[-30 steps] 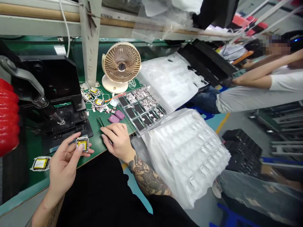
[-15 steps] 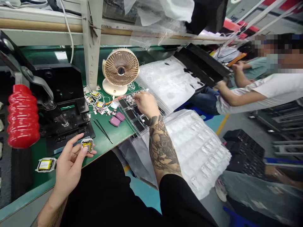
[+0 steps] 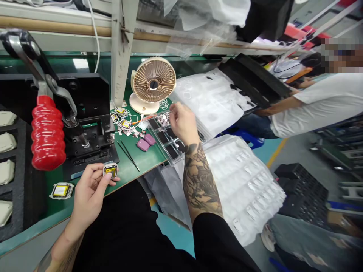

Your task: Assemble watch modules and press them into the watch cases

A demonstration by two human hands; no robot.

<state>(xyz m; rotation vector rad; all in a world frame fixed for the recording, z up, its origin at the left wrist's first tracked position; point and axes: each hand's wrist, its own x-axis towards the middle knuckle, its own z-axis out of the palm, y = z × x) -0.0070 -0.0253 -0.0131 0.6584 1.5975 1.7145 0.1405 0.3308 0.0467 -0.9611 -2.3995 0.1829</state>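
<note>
My left hand [image 3: 92, 192] grips a small watch case [image 3: 110, 170] with a yellow-edged battery showing inside; its thumb presses on the lower edge. My right hand [image 3: 183, 122] is over a clear divided box [image 3: 170, 159], beside a compartment of small pale parts [image 3: 163, 119]. Its fingers are curled together, and whatever lies between them is hidden. A second watch case [image 3: 61, 191], also with a battery, lies on the green bench left of my left hand. Black tweezers [image 3: 128, 155] and two purple oblong pieces [image 3: 145, 142] lie between my hands.
A press with a red handle [image 3: 48, 134] stands at the left, beside a black foam tray [image 3: 21, 189] of pale cases. Behind are a fan [image 3: 154, 84] and wired batteries [image 3: 125, 123]. White blister trays [image 3: 241, 181] are at the right, with a seated person [image 3: 317, 102] beyond.
The view has shifted slightly, so the bench things appear farther right. My right hand stays over the divided box with its fingers drawn further in. My left hand still holds the watch case.
</note>
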